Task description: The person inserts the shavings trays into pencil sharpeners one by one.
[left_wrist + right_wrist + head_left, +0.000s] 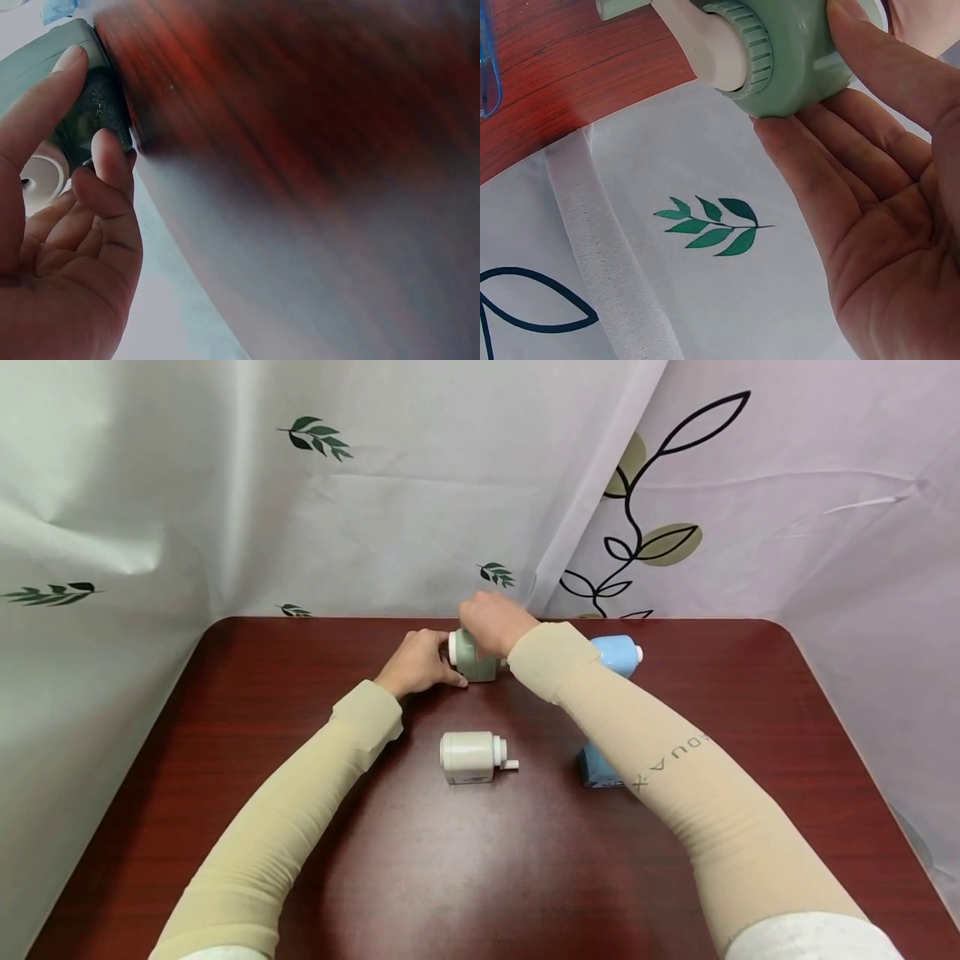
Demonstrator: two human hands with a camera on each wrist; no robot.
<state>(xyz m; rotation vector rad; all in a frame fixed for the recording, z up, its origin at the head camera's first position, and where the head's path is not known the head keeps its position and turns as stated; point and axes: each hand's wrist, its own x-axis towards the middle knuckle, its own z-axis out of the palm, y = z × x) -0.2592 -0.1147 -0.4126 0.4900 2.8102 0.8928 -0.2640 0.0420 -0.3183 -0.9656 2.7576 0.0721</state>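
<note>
A green hand-crank pencil sharpener (480, 665) lies at the far middle of the table, held between both hands. My left hand (420, 663) is at its white front end. In the left wrist view, the thumb of that hand lies along the sharpener's side (75, 120), with curled fingertips at its lower edge. Reaching over from behind, my right hand (495, 622) grips the green body. The right wrist view shows thumb and fingers on opposite sides of the body (799, 52), beside the pale crank arm (705, 49). A white sharpener (468, 757) lies nearer me, crank to the right.
A light blue sharpener (617, 654) lies right of the hands, partly behind my right forearm. Nearer, a darker blue object (598, 770) shows below the same forearm. White leaf-print sheeting (390, 527) stands behind the dark red table (450, 877).
</note>
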